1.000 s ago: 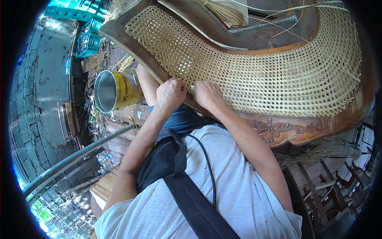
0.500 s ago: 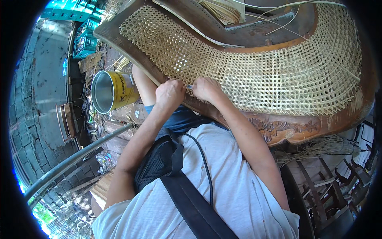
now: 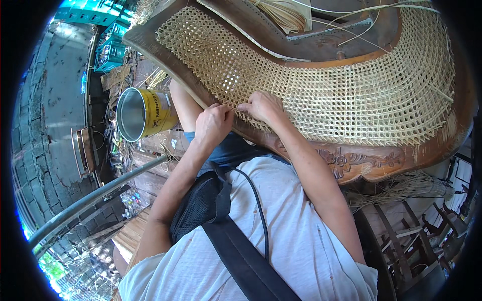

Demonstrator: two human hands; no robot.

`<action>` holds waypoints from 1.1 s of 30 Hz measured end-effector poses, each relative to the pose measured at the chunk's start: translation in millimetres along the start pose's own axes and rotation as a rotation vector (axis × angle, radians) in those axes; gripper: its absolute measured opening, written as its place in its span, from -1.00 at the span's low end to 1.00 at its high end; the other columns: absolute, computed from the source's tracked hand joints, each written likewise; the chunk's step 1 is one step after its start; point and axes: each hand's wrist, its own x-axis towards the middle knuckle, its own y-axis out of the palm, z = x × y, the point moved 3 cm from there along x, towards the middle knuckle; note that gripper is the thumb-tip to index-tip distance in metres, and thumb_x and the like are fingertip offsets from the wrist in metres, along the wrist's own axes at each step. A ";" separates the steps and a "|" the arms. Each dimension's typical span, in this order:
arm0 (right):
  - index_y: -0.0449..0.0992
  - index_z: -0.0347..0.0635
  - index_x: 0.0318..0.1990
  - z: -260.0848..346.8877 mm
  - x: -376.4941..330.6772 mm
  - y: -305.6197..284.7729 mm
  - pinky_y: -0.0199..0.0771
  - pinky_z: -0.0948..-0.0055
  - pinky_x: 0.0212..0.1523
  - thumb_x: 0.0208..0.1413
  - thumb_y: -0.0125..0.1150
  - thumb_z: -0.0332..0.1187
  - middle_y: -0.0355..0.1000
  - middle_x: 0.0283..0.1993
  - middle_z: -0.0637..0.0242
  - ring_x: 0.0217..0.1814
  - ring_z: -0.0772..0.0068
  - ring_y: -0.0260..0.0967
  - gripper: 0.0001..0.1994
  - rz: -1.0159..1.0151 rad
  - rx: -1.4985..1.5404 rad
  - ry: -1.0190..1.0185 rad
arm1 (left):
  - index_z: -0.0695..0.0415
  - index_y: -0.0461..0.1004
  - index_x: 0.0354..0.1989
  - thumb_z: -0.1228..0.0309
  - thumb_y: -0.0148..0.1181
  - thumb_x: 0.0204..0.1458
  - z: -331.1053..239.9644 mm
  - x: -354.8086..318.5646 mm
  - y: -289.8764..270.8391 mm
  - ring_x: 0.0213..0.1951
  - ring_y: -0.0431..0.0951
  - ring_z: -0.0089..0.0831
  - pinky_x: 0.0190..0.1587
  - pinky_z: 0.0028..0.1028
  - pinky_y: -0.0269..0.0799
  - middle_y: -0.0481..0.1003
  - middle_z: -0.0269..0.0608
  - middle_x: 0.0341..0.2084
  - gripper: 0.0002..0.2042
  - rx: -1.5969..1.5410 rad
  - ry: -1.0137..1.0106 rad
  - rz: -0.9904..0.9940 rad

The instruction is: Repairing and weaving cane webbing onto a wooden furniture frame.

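Observation:
A woven cane panel fills a curved, carved wooden frame that lies across my lap. At the panel's near edge, left of its middle, both my hands are at the weave. My left hand is closed, its fingertips by the wooden rim where the cane meets it. Close to its right, my right hand rests over the cane with thumb and fingers pinched together, pointing left. Whatever thin thing either hand grips is hidden by the fingers.
A yellow metal bucket stands left of my knee. Coiled cane strands and loose strips lie beyond the frame. A metal pipe slants at lower left. Teal crates stand far left; wooden chair parts are at lower right.
My right hand has lifted slightly up and right from the rim onto the weave. A small bluish-grey item seen between the hands no longer shows. My left hand has moved slightly down.

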 end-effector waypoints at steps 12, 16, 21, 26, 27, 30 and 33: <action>0.63 -0.24 -0.28 -20.2 -8.5 -15.2 0.47 0.20 -0.08 -0.02 0.32 0.09 0.58 -0.23 0.04 -0.14 0.15 0.55 -0.52 -0.070 -0.041 0.104 | 0.20 0.47 -0.51 0.35 0.26 -0.04 -0.8 -2.3 -0.7 -0.44 0.58 -0.05 -0.33 -0.18 0.48 0.54 -0.03 -0.59 -0.82 -0.024 -0.282 -0.073; 0.63 -0.14 -0.35 -29.7 -11.3 -13.6 0.46 0.10 -0.09 0.01 0.26 0.13 0.58 -0.26 0.05 -0.16 0.08 0.54 -0.54 -0.063 0.007 0.138 | 0.17 0.50 -0.47 0.33 0.21 -0.01 2.6 0.8 -6.0 -0.39 0.59 -0.01 -0.30 -0.13 0.50 0.55 0.01 -0.54 -0.84 -0.033 -0.259 0.035; 0.59 -0.20 -0.46 -71.0 -21.7 -80.9 0.45 0.24 -0.24 -0.04 0.32 0.13 0.56 -0.42 0.22 -0.34 0.30 0.51 -0.52 -0.114 -0.133 0.359 | 0.20 0.57 -0.39 0.33 0.14 0.09 -6.8 23.9 -30.5 -0.33 0.60 -0.07 -0.25 -0.20 0.52 0.58 0.06 -0.39 -0.81 -0.014 0.021 -0.094; 0.60 -0.18 -0.50 -57.0 -61.4 -116.0 0.43 0.24 -0.27 -0.05 0.33 0.15 0.53 -0.50 0.19 -0.42 0.33 0.49 -0.51 -0.173 -0.019 0.282 | 0.19 0.61 -0.13 0.18 0.12 0.22 -33.9 62.1 28.4 -0.39 0.55 -0.50 -0.31 -0.42 0.47 0.62 -0.20 -0.38 -0.68 -0.948 0.025 0.232; 0.60 -0.17 -0.51 -60.2 -63.9 -114.6 0.41 0.26 -0.33 -0.04 0.32 0.15 0.51 -0.53 0.21 -0.46 0.37 0.47 -0.51 -0.201 0.031 0.246 | 0.21 0.62 -0.16 0.19 0.17 0.19 -36.3 65.2 31.6 -0.39 0.49 -0.63 -0.31 -0.54 0.44 0.60 -0.30 -0.41 -0.69 -1.022 -0.084 0.287; 0.57 -0.16 -0.58 -53.4 -56.7 -93.5 0.35 0.35 -0.45 0.00 0.28 0.15 0.46 -0.62 0.25 -0.54 0.43 0.42 -0.50 -0.271 0.060 0.173 | 0.20 0.63 -0.18 0.20 0.22 0.17 -30.2 61.2 18.2 -0.41 0.47 -0.69 -0.34 -0.61 0.41 0.60 -0.30 -0.44 -0.71 -1.049 -0.139 0.169; 0.62 -0.13 -0.43 -43.4 -36.8 -54.1 0.49 0.20 -0.21 0.05 0.25 -0.02 0.56 -0.39 0.15 -0.31 0.16 0.54 -0.66 -0.056 0.165 0.117 | 0.10 0.66 -0.27 0.16 0.27 0.05 -16.9 53.9 -6.6 -0.45 0.59 -0.40 -0.35 -0.42 0.50 0.61 -0.17 -0.51 -0.73 -0.513 -0.132 0.094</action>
